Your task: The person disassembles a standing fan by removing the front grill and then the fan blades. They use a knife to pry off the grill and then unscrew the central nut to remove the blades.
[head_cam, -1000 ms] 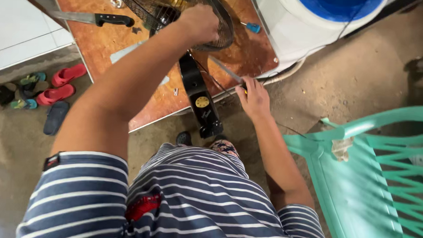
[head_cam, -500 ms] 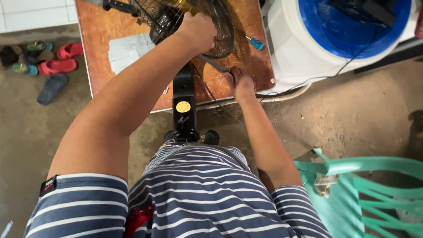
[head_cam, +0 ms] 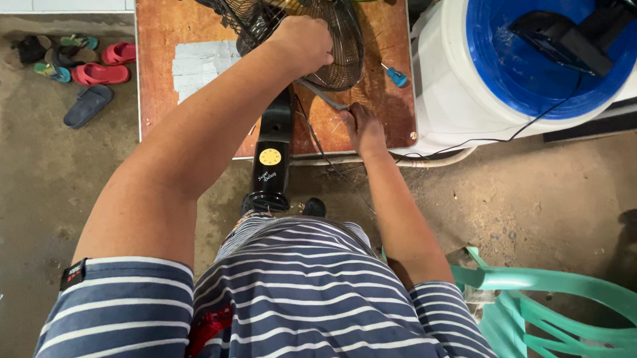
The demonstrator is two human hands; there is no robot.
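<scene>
A black electric fan lies on a low wooden table [head_cam: 388, 104], its wire grille [head_cam: 344, 56] toward the far side and its black body [head_cam: 272, 153] sticking out over the near edge. My left hand [head_cam: 302, 43] grips the rim of the grille. My right hand [head_cam: 363, 125] rests on the table just right of the fan and holds a thin grey metal tool [head_cam: 321, 94] whose tip reaches under the grille.
A small blue-handled screwdriver [head_cam: 395, 76] lies on the table. A white tub with a blue inside [head_cam: 541, 67] stands at the right. A green plastic chair [head_cam: 561, 314] is at lower right. Several sandals [head_cam: 89, 65] lie on the concrete floor at left.
The view has shifted so the table and fan sit higher and closer. My left hand stays on the grille; my right hand has moved up under the grille with the tool.
</scene>
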